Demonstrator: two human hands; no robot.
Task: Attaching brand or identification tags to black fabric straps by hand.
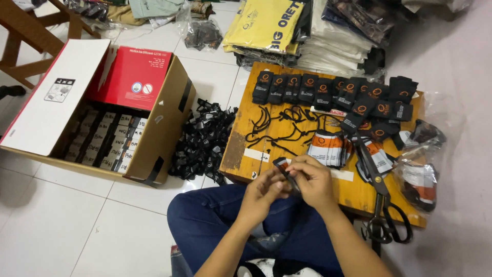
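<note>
My left hand (265, 195) and my right hand (313, 180) meet over my lap at the near edge of a low wooden board (241, 149). Together they pinch a small black hang tag (281, 165) with a thin black cord. Loose black cords (284, 125) lie on the board just beyond my hands. A fanned stack of white and orange tags (329, 149) sits to the right of them. Rows of bundled black tags (328, 92) line the board's far edge.
Large black scissors (382, 205) lie at the board's right. Clear plastic bags (423, 169) of tags rest further right. A heap of black tags (202, 141) lies on the tiled floor beside an open cardboard box (169, 113) filled with tags. Folded garments (307, 31) are stacked behind.
</note>
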